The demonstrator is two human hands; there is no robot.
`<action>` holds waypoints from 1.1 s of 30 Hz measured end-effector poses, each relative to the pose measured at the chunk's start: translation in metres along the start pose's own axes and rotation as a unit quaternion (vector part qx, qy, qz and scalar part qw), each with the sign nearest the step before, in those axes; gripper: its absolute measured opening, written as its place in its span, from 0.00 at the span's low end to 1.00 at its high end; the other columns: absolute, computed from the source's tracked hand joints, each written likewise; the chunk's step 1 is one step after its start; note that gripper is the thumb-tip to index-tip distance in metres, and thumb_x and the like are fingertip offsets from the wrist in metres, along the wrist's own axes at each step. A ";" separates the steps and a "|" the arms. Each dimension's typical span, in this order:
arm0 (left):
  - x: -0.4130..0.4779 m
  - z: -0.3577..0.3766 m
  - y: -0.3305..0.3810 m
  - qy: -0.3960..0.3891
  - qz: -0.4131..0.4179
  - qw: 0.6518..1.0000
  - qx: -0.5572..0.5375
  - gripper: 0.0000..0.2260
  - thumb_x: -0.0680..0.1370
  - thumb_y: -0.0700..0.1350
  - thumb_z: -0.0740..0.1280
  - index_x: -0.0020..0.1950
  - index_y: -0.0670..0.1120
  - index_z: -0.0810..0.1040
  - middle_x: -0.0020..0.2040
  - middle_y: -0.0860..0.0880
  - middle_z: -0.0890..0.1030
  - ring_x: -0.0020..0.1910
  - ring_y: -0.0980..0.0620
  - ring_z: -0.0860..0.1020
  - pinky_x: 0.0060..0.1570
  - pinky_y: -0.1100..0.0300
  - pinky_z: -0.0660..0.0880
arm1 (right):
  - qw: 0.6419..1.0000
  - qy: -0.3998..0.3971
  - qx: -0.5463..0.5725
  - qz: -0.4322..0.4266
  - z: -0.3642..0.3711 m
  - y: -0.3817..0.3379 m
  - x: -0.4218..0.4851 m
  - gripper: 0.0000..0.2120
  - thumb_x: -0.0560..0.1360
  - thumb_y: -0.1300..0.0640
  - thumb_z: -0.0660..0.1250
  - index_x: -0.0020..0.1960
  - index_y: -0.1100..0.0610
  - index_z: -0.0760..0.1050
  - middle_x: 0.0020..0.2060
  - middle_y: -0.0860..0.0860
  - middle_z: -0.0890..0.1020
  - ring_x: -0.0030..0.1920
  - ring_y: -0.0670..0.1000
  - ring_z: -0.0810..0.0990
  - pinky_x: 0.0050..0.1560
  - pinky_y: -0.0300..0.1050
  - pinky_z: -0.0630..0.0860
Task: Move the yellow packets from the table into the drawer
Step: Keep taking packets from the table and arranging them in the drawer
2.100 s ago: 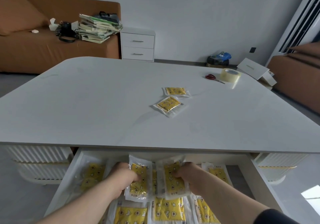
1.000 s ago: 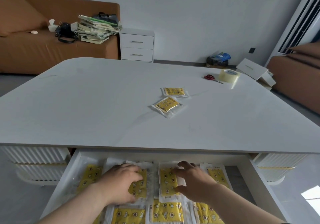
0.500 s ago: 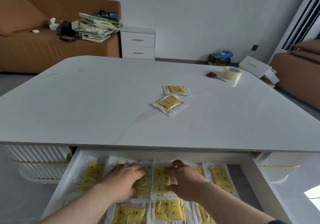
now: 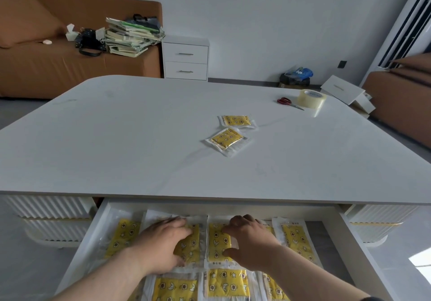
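Note:
Two yellow packets in clear wrappers lie on the white table (image 4: 130, 137): one farther back (image 4: 236, 121), one nearer and turned askew (image 4: 226, 139). Below the table's front edge the white drawer (image 4: 89, 240) stands pulled out, lined with several yellow packets. My left hand (image 4: 161, 244) lies palm down on a packet (image 4: 190, 242) in the back row. My right hand (image 4: 251, 242) presses fingers and thumb on the neighbouring packet (image 4: 215, 242). Neither hand lifts anything.
Red-handled scissors (image 4: 285, 101) and a roll of clear tape (image 4: 311, 98) sit at the table's far right. Ribbed white panels (image 4: 46, 207) flank the drawer. Beyond the table are a brown sofa with stacked books (image 4: 130, 36) and a small white cabinet (image 4: 185, 59).
Both hands lowered the two packets they held upright into the drawer, laid them flat in the back row and slid them a little forward. The two packets on the table have not moved.

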State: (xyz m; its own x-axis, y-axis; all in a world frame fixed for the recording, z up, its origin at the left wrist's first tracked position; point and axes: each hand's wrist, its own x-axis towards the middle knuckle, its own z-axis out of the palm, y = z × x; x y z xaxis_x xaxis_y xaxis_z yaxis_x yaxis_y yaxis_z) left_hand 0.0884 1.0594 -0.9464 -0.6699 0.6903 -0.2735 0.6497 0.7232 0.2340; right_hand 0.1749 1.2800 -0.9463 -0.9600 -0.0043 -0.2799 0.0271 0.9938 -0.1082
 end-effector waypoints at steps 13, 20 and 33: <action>0.000 0.001 -0.001 -0.006 -0.005 1.000 -0.027 0.34 0.74 0.54 0.70 0.76 0.58 0.59 0.79 0.56 0.52 0.77 0.54 0.52 0.75 0.55 0.49 | 1.000 0.004 0.022 0.008 0.002 -0.001 0.002 0.27 0.76 0.40 0.63 0.73 0.44 0.65 0.71 0.47 0.68 0.70 0.52 0.63 0.71 0.49 0.63; 0.000 0.004 -0.002 -0.005 -0.009 1.000 -0.017 0.34 0.74 0.55 0.70 0.76 0.58 0.59 0.79 0.56 0.52 0.77 0.53 0.53 0.75 0.55 0.49 | 0.999 0.008 0.031 0.012 0.004 -0.002 0.002 0.27 0.76 0.40 0.64 0.73 0.44 0.66 0.71 0.47 0.67 0.70 0.52 0.63 0.70 0.49 0.63; -0.014 -0.031 0.002 0.012 -0.027 0.998 -0.056 0.25 0.75 0.56 0.67 0.71 0.56 0.69 0.72 0.56 0.70 0.69 0.55 0.69 0.68 0.60 0.65 | 0.992 0.017 0.117 0.033 -0.041 -0.012 -0.017 0.23 0.78 0.44 0.61 0.72 0.45 0.67 0.68 0.45 0.73 0.67 0.49 0.73 0.66 0.47 0.72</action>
State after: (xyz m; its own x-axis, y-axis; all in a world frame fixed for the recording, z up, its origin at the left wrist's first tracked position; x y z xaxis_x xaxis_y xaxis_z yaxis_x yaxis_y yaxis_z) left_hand 0.0877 1.0515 -0.9130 -0.7129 0.6490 -0.2658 0.5686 0.7567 0.3226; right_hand 0.1793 1.2732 -0.9008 -0.9628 0.0671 -0.2619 0.1499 0.9386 -0.3108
